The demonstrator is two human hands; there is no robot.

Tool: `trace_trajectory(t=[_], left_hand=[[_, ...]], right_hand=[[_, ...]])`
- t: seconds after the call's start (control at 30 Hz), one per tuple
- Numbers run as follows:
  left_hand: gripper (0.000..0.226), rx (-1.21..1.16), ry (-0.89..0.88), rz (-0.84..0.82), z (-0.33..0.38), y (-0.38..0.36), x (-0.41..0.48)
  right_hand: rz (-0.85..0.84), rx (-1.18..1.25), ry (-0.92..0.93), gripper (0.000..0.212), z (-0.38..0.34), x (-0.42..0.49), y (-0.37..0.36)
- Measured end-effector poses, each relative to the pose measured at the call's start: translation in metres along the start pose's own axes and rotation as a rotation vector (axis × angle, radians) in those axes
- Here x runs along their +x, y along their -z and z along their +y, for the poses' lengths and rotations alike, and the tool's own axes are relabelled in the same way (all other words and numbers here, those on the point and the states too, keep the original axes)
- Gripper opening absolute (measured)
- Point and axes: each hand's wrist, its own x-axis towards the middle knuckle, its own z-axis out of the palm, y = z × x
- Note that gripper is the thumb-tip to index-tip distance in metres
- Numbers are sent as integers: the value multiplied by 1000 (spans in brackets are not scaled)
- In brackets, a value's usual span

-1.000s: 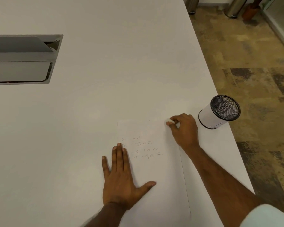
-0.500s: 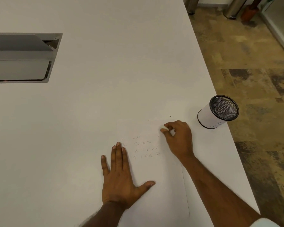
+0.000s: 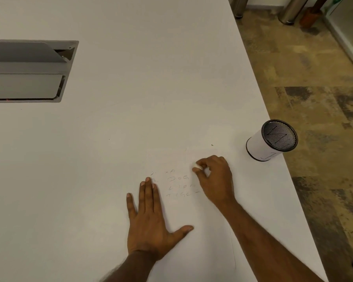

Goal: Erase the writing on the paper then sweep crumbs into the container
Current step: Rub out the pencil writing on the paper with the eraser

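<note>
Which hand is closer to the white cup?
Right. The right hand, pinching an eraser on the paper, is just left of the cup; the left hand lies flat farther left.

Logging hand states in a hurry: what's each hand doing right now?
Left hand: open, flat on the paper.
Right hand: pinching a small white eraser.

One each: paper point(image 3: 202, 231), container point(image 3: 271, 141), eraser point(image 3: 197, 165); two hands: left hand point(image 3: 149, 220), right hand point(image 3: 216, 180).

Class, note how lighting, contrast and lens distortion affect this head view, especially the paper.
Head view: soft even light, faint shadow beside the left hand; the white paper barely separates from the white table; the writing reads faint; wide-angle distortion leans the container outward.
</note>
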Motion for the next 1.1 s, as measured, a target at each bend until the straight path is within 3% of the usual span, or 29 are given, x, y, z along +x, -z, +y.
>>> trace_trajectory(t=[0.1, 0.2, 0.4, 0.57, 0.67, 0.83, 0.97, 1.1], left_hand=[[133, 9, 2, 3, 0, 0, 0], [134, 12, 5, 2, 0, 0, 0], [133, 10, 2, 12, 0, -1, 1], [133, 9, 5, 6, 0, 0, 1], [133, 10, 3, 0, 1, 0, 1], [133, 13, 5, 0, 1, 1, 1], [132, 9, 3, 2, 1, 0, 0], [133, 10, 11, 1, 1, 1, 1]], right_hand=[[52, -130, 40, 6, 10, 19, 2], [78, -161, -47, 5, 15, 49, 7], [153, 144, -202, 7, 16, 50, 17], [-6, 42, -10, 12, 10, -4, 13], [-11, -51, 59, 9, 16, 9, 11], [52, -130, -50, 9, 16, 58, 8], [92, 13, -142, 8, 15, 58, 12], [-85, 23, 73, 11, -6, 19, -5]])
